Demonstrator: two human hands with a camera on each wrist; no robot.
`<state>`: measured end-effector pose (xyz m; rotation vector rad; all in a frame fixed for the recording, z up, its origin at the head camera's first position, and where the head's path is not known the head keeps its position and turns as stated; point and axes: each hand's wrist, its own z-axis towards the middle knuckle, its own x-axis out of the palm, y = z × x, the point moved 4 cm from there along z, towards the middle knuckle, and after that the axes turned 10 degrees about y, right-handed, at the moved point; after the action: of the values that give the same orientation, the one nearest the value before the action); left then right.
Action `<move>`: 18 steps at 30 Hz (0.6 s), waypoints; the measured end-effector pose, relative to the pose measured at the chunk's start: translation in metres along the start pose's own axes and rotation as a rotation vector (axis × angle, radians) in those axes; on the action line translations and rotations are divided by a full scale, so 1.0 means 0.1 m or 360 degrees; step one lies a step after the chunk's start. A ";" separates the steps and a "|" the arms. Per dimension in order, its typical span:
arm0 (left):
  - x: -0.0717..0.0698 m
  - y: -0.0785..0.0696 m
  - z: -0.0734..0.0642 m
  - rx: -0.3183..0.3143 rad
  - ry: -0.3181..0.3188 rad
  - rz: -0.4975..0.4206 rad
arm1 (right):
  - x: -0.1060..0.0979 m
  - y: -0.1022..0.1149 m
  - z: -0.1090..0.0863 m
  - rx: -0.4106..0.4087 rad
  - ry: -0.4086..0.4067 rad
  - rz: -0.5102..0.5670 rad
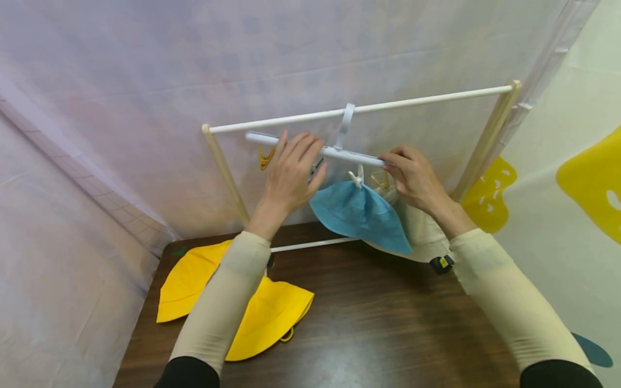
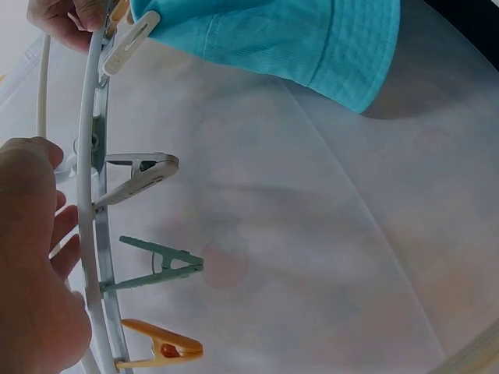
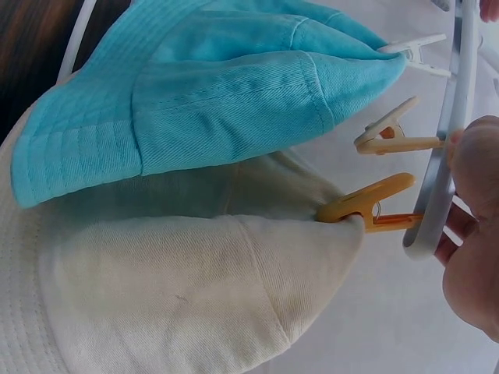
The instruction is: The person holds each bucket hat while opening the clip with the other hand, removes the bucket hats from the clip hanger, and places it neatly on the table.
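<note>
A white clip hanger [image 1: 356, 157] hangs by its hook [image 1: 345, 126] from the rack's top rod, tilted down to the right. My right hand [image 1: 417, 180] pinches its right end between thumb and fingers. My left hand [image 1: 293, 175] lies at the bar's left half, fingers fairly straight. A white clothespin [image 3: 413, 54] grips the crown of a blue hat [image 1: 361, 213]. Behind it, an orange clothespin [image 3: 366, 204] grips a cream hat [image 3: 187, 288]. A beige clothespin [image 3: 390, 140] between them holds nothing. Green [image 2: 171, 265], grey [image 2: 140, 178] and orange clothespins [image 2: 168, 344] hold nothing in the left wrist view.
A rack with a white top rod [image 1: 427, 101] and wooden posts [image 1: 487, 140] stands on the dark wooden table [image 1: 368, 323]. Two yellow hats [image 1: 269, 318] lie at the left, partly hidden by my left forearm. A pale cloth wall [image 1: 145, 81] hangs behind.
</note>
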<state>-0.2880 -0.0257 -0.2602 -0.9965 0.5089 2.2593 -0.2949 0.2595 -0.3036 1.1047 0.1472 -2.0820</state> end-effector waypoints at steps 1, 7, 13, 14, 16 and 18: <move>0.00 0.00 0.01 -0.0008 0.0012 0.0020 | 0.00 0.00 0.00 0.0003 0.0002 -0.0001; 0.01 -0.02 0.07 -0.0074 0.0082 0.0081 | 0.00 0.02 -0.01 0.0008 0.0006 -0.0001; 0.02 -0.02 0.08 -0.0120 0.0115 0.0108 | 0.01 0.03 -0.02 -0.0019 -0.0008 -0.0004; 0.03 -0.02 0.08 -0.0126 0.0123 0.0115 | 0.01 0.03 -0.02 -0.0027 -0.0014 -0.0006; 0.03 -0.02 0.09 -0.0136 0.0134 0.0132 | 0.01 0.03 -0.03 -0.0045 -0.0025 -0.0011; 0.04 -0.02 0.08 -0.0142 0.0139 0.0145 | 0.01 0.03 -0.03 -0.0064 -0.0032 -0.0017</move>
<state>-0.2930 -0.0182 -0.2577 -1.1421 0.5034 2.3448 -0.2916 0.2580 -0.3057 1.0610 0.1850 -2.0902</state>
